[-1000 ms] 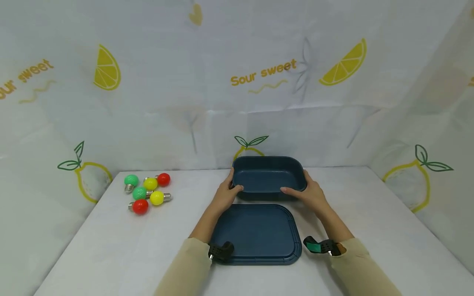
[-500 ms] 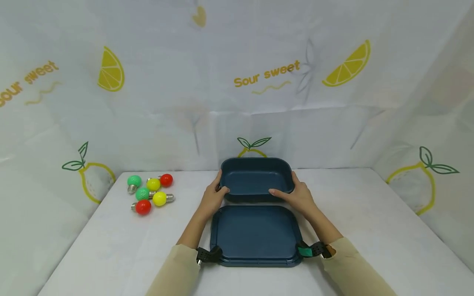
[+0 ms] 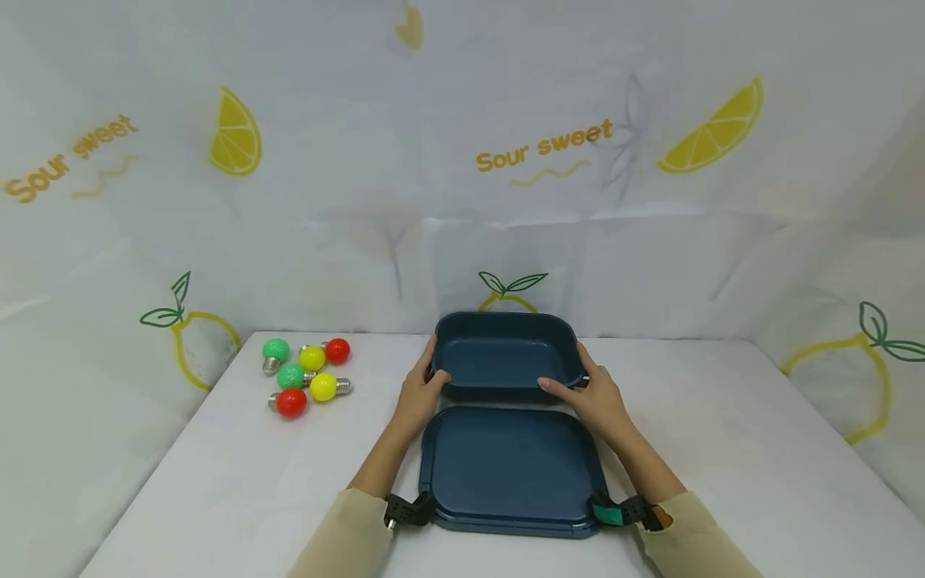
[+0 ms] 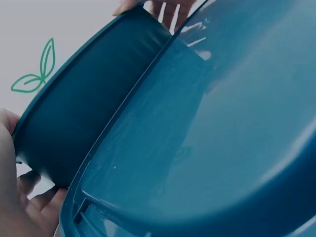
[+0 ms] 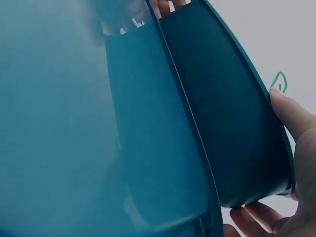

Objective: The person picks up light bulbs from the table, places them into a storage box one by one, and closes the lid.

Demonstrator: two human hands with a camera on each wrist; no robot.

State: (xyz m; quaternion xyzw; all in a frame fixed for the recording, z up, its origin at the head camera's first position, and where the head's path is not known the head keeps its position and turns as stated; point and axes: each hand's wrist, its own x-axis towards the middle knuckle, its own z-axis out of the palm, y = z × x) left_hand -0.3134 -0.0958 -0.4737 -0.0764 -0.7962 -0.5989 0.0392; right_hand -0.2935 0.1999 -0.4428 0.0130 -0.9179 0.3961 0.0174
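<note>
Both hands hold a dark blue rectangular box (image 3: 506, 365), open side up, at its two ends. My left hand (image 3: 420, 395) grips the left end, its thumb on the near rim and fingers round the outside. At the right end, my right hand (image 3: 596, 397) does the same. In the right wrist view, fingers (image 5: 264, 215) curl against the box's lower edge. Whether the box touches the table cannot be told. Just in front of it, between the forearms, a flat dark blue lid (image 3: 515, 470) lies on the table and fills much of both wrist views.
Several bulbs lie in a loose group at the table's back left, among them a red bulb (image 3: 291, 403), a yellow bulb (image 3: 323, 387) and a green bulb (image 3: 275, 350). A white printed cloth (image 3: 325, 201) hangs behind the white table (image 3: 238, 482).
Both hands have shifted the box leftward, so that it now sits squarely behind the lid. The head view has turned slightly. Lid and bulbs have stayed in place.
</note>
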